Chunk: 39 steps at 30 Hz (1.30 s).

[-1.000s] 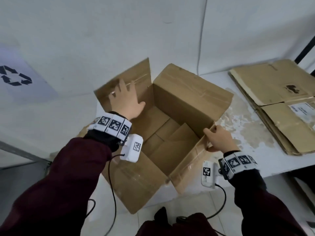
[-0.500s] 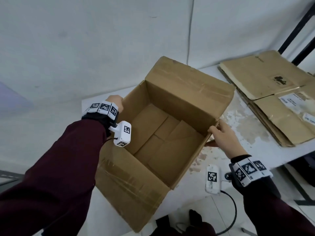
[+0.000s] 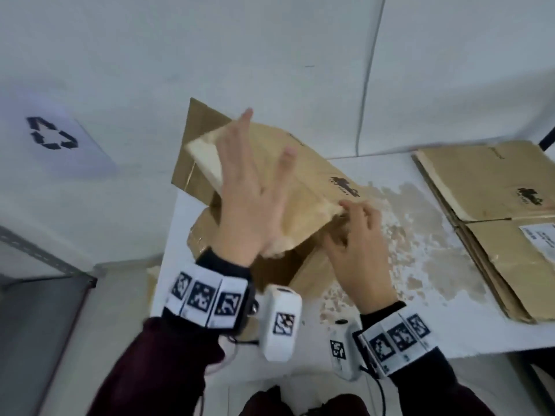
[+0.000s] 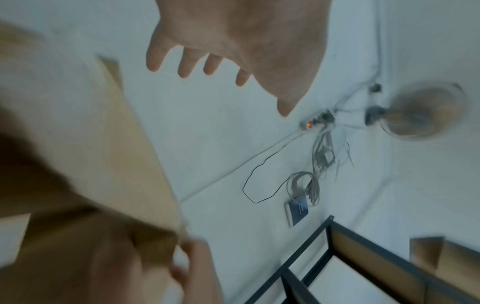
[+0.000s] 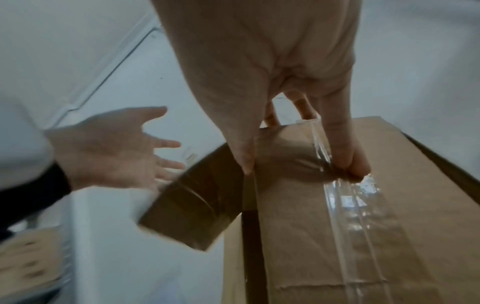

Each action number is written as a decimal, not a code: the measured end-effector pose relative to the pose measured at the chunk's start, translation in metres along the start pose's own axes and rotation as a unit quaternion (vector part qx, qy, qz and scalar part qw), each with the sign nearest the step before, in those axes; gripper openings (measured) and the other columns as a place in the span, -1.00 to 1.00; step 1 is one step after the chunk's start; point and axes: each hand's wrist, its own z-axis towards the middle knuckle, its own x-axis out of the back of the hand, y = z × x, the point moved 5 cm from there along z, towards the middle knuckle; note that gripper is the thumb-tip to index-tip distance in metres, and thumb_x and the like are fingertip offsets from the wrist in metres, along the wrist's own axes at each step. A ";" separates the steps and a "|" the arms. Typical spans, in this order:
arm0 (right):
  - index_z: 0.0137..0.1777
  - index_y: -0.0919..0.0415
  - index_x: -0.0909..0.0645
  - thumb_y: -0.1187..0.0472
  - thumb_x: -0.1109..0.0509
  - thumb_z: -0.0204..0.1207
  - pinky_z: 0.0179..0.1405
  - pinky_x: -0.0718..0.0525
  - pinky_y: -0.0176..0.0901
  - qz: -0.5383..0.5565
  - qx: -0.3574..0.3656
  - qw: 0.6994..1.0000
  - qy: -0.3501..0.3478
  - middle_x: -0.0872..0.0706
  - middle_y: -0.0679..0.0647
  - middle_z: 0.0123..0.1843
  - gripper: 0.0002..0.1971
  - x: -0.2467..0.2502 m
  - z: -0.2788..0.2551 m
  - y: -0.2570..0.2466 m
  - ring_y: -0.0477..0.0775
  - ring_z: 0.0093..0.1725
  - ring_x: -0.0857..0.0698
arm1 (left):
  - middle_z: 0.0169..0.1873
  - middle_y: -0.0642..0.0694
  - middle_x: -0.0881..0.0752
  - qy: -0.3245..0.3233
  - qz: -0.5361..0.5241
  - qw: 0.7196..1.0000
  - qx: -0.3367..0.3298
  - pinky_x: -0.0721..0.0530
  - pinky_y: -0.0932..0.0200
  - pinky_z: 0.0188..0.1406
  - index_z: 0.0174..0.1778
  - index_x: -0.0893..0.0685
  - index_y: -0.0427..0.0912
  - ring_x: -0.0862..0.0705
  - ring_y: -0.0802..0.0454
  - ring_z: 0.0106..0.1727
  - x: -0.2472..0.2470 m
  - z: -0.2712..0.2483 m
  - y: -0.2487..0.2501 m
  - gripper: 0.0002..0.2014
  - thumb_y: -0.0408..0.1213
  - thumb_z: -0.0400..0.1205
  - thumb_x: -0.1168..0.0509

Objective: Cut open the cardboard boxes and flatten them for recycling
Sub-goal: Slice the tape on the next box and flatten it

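Observation:
A brown cardboard box (image 3: 303,187) lies tipped over on the white table (image 3: 420,325), one printed side turned up. My right hand (image 3: 351,214) grips its near right corner, the thumb on one edge and the fingers curled over the taped seam (image 5: 345,205). My left hand (image 3: 255,181) is raised over the left of the box with fingers spread, and it holds nothing. In the right wrist view the left hand (image 5: 116,148) hangs just beside a dark flap (image 5: 197,205). The left wrist view shows the left hand (image 4: 221,51) in the air, with blurred cardboard (image 4: 91,164) below it.
A stack of flattened cardboard (image 3: 486,205) lies at the table's right end. A recycling sign (image 3: 51,136) hangs on the white wall at left, above a grey shelf (image 3: 39,295). A fan (image 4: 426,111), loose cables (image 4: 311,181) and a black-framed rack (image 4: 363,257) are nearby.
The box stood upright and open; now it is tipped over with a side facing up. My left hand came off its left wall and spread open. My right hand kept hold of the edge.

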 end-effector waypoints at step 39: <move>0.01 0.10 -0.43 0.36 -0.38 0.53 -0.20 -0.80 -0.09 0.455 -0.010 0.872 -0.178 -0.62 0.06 -0.18 -0.78 0.044 0.029 -0.021 -0.01 -0.30 -0.75 | 0.60 -0.02 -0.32 -0.424 0.339 0.832 0.120 -0.40 0.20 0.45 0.68 -0.07 -0.04 -0.37 0.03 0.54 0.024 -0.073 -0.035 -0.17 0.21 0.58 -0.25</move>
